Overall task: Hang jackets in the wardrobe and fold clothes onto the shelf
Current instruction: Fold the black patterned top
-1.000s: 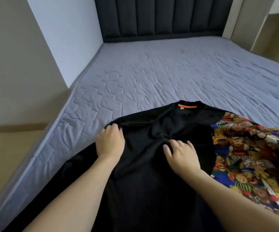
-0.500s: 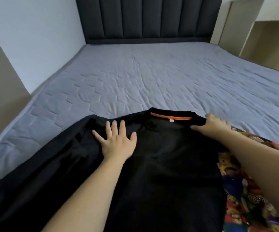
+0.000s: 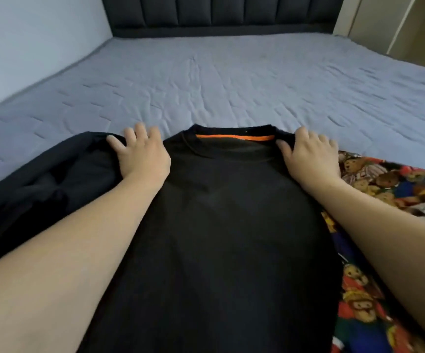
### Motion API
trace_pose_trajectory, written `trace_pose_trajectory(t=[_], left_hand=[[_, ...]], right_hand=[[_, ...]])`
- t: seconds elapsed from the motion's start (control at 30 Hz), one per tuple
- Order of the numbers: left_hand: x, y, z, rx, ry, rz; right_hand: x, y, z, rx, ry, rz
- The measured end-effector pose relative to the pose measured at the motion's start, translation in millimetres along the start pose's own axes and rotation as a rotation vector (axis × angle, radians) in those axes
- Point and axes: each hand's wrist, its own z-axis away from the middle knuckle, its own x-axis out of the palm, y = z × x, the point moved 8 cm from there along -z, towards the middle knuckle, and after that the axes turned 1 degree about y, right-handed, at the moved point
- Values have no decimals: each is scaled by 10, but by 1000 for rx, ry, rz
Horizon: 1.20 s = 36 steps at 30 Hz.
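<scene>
Here, at far left, a pale blue-white wall borders a lavender quilted mattress cover, which spans the view and ends at a dark padded headboard with vertical channels. A black long-sleeved top with an orange strip inside its round collar lies front-up on the near part of the mattress, collar toward the headboard. Its left sleeve lies bunched and folded in a loose heap at the left. The left hand rests palm-down on the garment's left shoulder, fingers spread and nearly straight, fingertips reaching the shoulder edge. The orange strip sits between the two hands. The right hand lies on the right shoulder, thumb beside the collar and fingers bent over the shoulder edge; whether it pinches the cloth cannot be told. The hands are well apart, one on each shoulder. Under the right forearm, a multicoloured teddy-bear print fabric lies touching the black top's right side. At far right stands pale beige cabinetry.
</scene>
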Motion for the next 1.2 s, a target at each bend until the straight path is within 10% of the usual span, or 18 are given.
trace_pose_trajectory(t=[0.13, 0.33, 0.57, 0.67, 0.77, 0.97, 1.13, 1.2], left_hand=[[-70, 8, 166, 30, -88, 83], [-290, -29, 1374, -82, -752, 489], [-1279, 426, 2624, 106, -760, 230], [-1731, 937, 2722, 263, -710, 314], [-2092, 1414, 2955, 383, -736, 355], [-2661, 2025, 2693, 416, -576, 392], [-2842, 2678, 2328, 377, -463, 448], [-2887, 3175, 2397, 419, -466, 566]], right_hand=[[-103, -6, 149, 99, -204, 103], [-830, 247, 926, -16, -614, 424], [-2647, 1487, 1486, 200, -48, -84], [-2441, 2252, 2103, 694, -381, -641], [-2191, 2232, 2553, 630, -756, -460], [-2325, 2262, 2118, 673, -387, -1093], [-3970, 3147, 1269, 59, 248, -201], [-4083, 3390, 1339, -133, 261, 212]])
